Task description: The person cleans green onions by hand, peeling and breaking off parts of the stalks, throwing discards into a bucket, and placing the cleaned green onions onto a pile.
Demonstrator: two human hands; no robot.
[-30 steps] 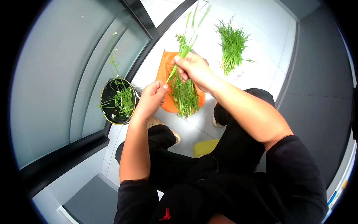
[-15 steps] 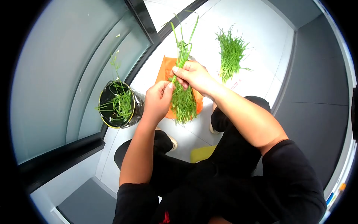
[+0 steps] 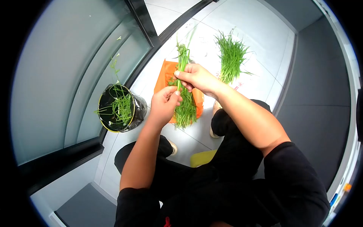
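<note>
My right hand [image 3: 199, 78] grips a small bunch of garlic chives [image 3: 183, 56], thumb on top, with the leaves pointing away from me. Just below it, my left hand [image 3: 165, 104] pinches the lower ends of the same bunch between thumb and fingers. Beneath both hands a larger heap of chives [image 3: 185, 113] lies on an orange bag [image 3: 162, 78] on the floor. My hands partly cover that heap. Farther off to the right, another pile of chives [image 3: 231, 56] rests on the floor tiles.
At the left stands a bin [image 3: 140, 108] lined with a black bag, with green stalks and scraps inside. Behind it is a frosted glass door [image 3: 53, 87] with a dark frame. A yellow-green object [image 3: 201, 158] sits between my legs. A dark grey panel [image 3: 314, 113] runs along the right.
My left hand has shifted slightly right and down along the bunch. The held leaves look straighter and blurred at their tips. The view has moved a little.
</note>
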